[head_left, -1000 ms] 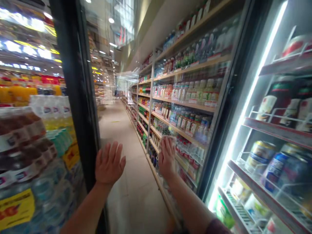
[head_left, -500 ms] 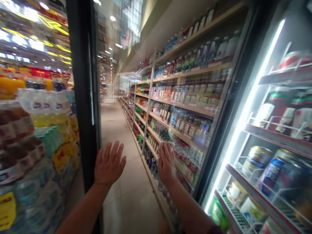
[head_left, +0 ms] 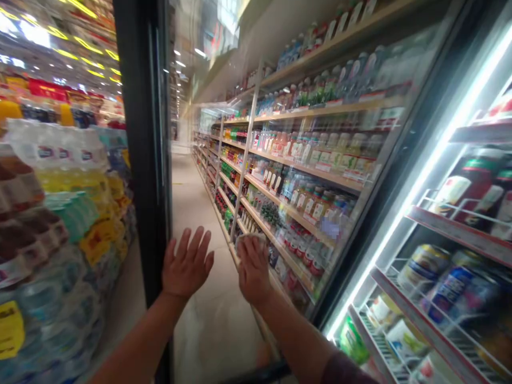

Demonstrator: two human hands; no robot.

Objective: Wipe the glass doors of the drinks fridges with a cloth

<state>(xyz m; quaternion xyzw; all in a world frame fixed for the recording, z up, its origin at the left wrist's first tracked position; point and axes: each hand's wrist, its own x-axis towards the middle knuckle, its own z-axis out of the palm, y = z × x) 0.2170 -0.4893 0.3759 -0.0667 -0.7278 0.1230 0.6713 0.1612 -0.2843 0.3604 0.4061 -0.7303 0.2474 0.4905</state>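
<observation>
A black-framed glass door (head_left: pixel 149 160) stands open in front of me, and shelves show through its pane. Against the glass beside the left upright, my left hand (head_left: pixel 186 269) lies flat with its fingers spread, holding nothing. To the right of it, my right hand (head_left: pixel 254 274) presses a pale cloth (head_left: pixel 243 240) onto the pane. The fingers lie over the cloth, so only its edge shows above and left of them.
At the right is a lit cooler with wire-fronted shelves (head_left: pixel 452 229) of cans and bottles. Stacked drink packs (head_left: pixel 68 154) stand at the left. Beyond the pane, bottle shelves (head_left: pixel 308 165) line a tiled aisle floor (head_left: pixel 192 181).
My right hand has slid left across the glass with the cloth, closer to my left hand. The left hand stays flat by the upright. The view has shifted slightly.
</observation>
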